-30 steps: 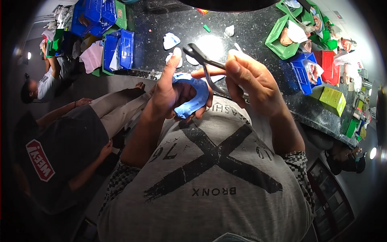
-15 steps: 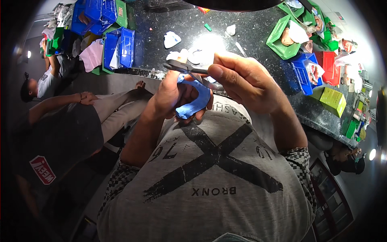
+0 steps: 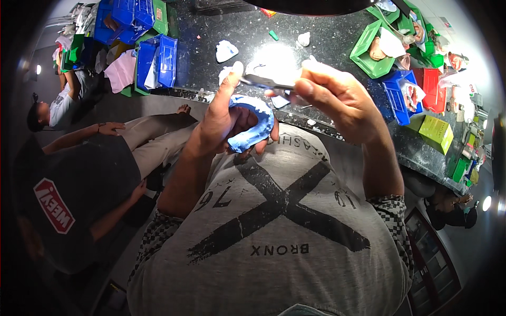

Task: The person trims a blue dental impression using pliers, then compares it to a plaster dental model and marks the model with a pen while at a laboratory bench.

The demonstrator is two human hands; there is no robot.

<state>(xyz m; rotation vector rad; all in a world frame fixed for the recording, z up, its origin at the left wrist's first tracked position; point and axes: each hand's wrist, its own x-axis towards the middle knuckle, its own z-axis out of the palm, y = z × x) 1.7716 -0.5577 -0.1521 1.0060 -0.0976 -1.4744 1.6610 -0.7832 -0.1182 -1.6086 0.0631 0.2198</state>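
Note:
My left hand (image 3: 216, 118) holds a blue horseshoe-shaped dental mould (image 3: 255, 138), its fingers curled beneath the arch and its thumb raised. The mould's rim looks uneven, with whitish patches. In my right hand (image 3: 342, 102), pinched between thumb and fingers, is a slim dark tool (image 3: 269, 83) with a shiny part; it is blurred, so its exact kind is unclear. The tool lies crosswise just above the mould, apart from it, its far end near my left thumb. Strong lamp light washes out the bench behind both hands.
White plaster lumps (image 3: 226, 51) and a small green piece (image 3: 273, 35) lie on the black speckled bench (image 3: 211, 26). Blue bins (image 3: 167, 62) stand left; a green bin (image 3: 363, 55), a red bin (image 3: 433, 87) and a yellow box (image 3: 435, 132) stand right. A person (image 3: 100, 163) sits close on my left.
My right hand and the tool have shifted right, away from the mould. My left thumb has lifted, and more of the mould's upper arch shows. The neighbouring person has leaned.

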